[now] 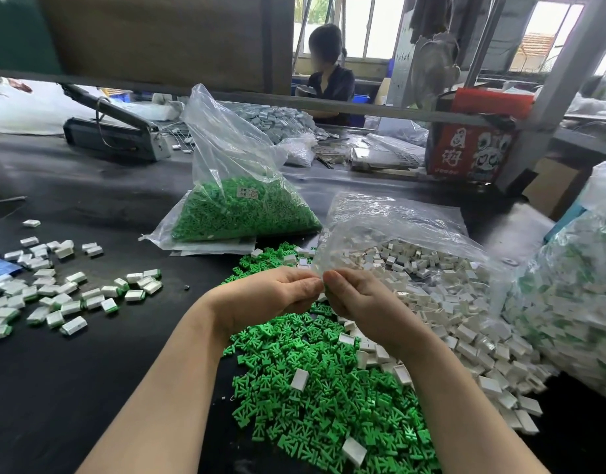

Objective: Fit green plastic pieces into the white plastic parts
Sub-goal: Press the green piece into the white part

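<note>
My left hand [267, 295] and my right hand [359, 302] meet fingertip to fingertip above the pile of loose green pieces [329, 388]. Their fingers are curled and pinch a small part between them; only a sliver of it shows at the fingertips, so I cannot tell its colour. White parts [466, 323] spill from an open clear bag to the right of my hands. A few white parts [300, 379] lie on top of the green pile. Assembled white parts with green ends [72, 295] lie scattered at the left.
A clear bag of green pieces [240, 206] stands behind the pile. A large bag of assembled parts [568, 295] fills the right edge. A heat sealer [113, 131] sits at the back left on the black table [89, 388]. A person sits across the bench.
</note>
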{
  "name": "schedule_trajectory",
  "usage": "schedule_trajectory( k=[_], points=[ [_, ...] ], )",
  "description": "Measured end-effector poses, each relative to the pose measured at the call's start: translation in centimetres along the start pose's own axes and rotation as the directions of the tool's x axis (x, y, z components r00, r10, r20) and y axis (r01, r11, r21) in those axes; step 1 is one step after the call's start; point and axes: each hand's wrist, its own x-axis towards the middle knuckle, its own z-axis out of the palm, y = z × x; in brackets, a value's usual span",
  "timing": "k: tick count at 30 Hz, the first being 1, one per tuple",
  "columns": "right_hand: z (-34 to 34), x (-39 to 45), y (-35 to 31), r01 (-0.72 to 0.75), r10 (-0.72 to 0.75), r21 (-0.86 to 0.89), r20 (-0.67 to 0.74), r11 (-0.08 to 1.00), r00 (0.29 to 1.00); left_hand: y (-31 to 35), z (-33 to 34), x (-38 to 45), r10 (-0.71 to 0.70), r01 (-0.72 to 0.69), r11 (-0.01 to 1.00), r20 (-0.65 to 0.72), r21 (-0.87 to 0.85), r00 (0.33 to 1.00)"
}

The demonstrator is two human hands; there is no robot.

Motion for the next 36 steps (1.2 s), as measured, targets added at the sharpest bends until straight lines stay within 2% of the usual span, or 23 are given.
schedule_trajectory(
  k=[9,13,15,19,21,28,32,36],
  points=[
    [-0.2,0.0,-0.3,0.008,-0.009,-0.046,-0.019,0.999,1.000,0.2,0.1,0.0,0.003,-0.003,0.999,0.009,0.042,1.000],
    [0.5,0.4,-0.5,0.053,-0.051,0.018,-0.121,0.998,0.991,0.1,0.3,0.1,0.053,-0.056,0.996,-0.054,-0.071,0.997],
    [0.8,0.7,-0.4,0.081,-0.092,-0.059,-0.205,0.995,0.975,-0.1,0.4,0.1,0.064,-0.076,0.991,-0.102,-0.113,0.993],
    [1.3,1.0,0.2,0.085,-0.205,-0.338,-0.340,0.937,0.918,-0.2,0.4,0.1,0.090,-0.101,0.993,-0.155,-0.063,0.984],
    [1.5,1.0,0.3,0.084,-0.230,-0.369,-0.374,0.925,0.898,-0.2,0.4,0.2,0.103,-0.112,0.993,-0.162,-0.047,0.981],
    [1.9,0.9,0.1,0.067,-0.138,-0.228,-0.310,0.971,0.941,-0.3,0.2,0.1,0.074,-0.088,0.992,-0.138,-0.095,0.988],
    [1.8,1.0,0.1,0.074,-0.090,-0.064,-0.312,0.995,0.946,-0.3,0.5,0.2,0.055,-0.081,0.980,-0.146,-0.182,0.988],
    [1.3,1.0,0.1,0.068,-0.057,0.031,-0.274,0.997,0.960,-0.2,0.8,0.2,0.066,-0.085,0.989,-0.155,-0.122,0.986]
  ],
)
